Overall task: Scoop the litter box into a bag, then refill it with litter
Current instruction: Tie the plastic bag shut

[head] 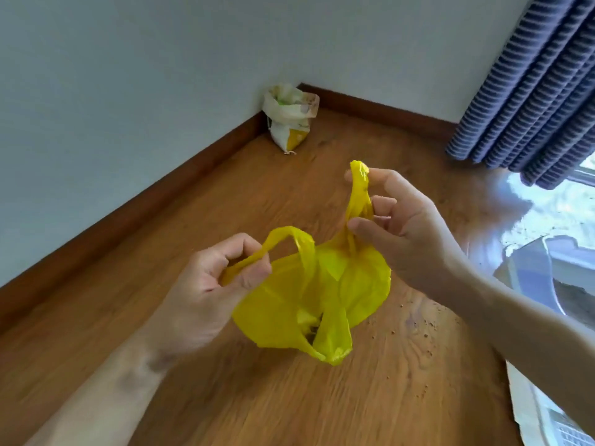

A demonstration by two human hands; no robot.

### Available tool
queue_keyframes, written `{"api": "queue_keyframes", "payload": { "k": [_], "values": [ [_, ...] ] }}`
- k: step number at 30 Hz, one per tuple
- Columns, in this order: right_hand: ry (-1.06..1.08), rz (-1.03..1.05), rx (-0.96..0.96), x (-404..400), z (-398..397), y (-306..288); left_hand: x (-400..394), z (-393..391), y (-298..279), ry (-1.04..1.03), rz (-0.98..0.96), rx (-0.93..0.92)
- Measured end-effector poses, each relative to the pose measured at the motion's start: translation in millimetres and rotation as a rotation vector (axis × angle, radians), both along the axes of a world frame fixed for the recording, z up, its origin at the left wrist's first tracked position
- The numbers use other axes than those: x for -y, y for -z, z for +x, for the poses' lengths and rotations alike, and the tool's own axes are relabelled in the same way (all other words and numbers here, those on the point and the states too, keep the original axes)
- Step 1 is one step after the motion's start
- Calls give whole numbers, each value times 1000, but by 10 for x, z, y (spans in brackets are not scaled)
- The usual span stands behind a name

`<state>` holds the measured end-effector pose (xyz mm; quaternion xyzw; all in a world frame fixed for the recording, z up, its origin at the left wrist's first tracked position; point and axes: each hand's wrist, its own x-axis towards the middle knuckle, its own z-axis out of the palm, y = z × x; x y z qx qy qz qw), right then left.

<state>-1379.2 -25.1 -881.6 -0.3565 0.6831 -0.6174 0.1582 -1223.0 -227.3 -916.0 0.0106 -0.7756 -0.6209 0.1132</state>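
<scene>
A yellow plastic bag [322,294] hangs above the wooden floor between both hands. My left hand [212,284] pinches one handle loop on the bag's left side. The other handle is pulled upward by my right hand [405,226], held between thumb and fingers. A dark gap shows low on the bag's front. A grey litter box [528,272] with dark litter inside sits at the right edge, partly hidden by my right forearm. An open white and yellow litter sack [289,119] stands in the room's far corner.
Small litter crumbs [421,333] lie scattered on the wooden floor [322,407] near the box. A striped blue curtain [541,85] hangs at the top right over a bright window. White paper or card [528,410] lies at the bottom right. Brown skirting runs along both walls.
</scene>
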Motion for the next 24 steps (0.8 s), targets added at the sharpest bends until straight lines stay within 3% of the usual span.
{"api": "queue_keyframes", "payload": {
  "k": [5, 8, 14, 18, 21, 24],
  "values": [
    [87, 100, 32, 118, 14, 6, 48, -41, -3, -88, 370, -41],
    [73, 112, 114, 96, 119, 92, 32, -79, 27, -112, 413, -20],
    [-92, 67, 11, 309, 133, 125, 211, -47, -128, -111, 286, -82],
    [-155, -52, 59, 450, 93, 163, 301, -81, -333, -146, 229, -191],
    [-266, 53, 68, 550, 35, 366, 350, -226, -267, -228, 0, -92],
    [-408, 151, 80, 618, 17, 543, 329, -297, -199, -247, -34, -9]
  ]
}}
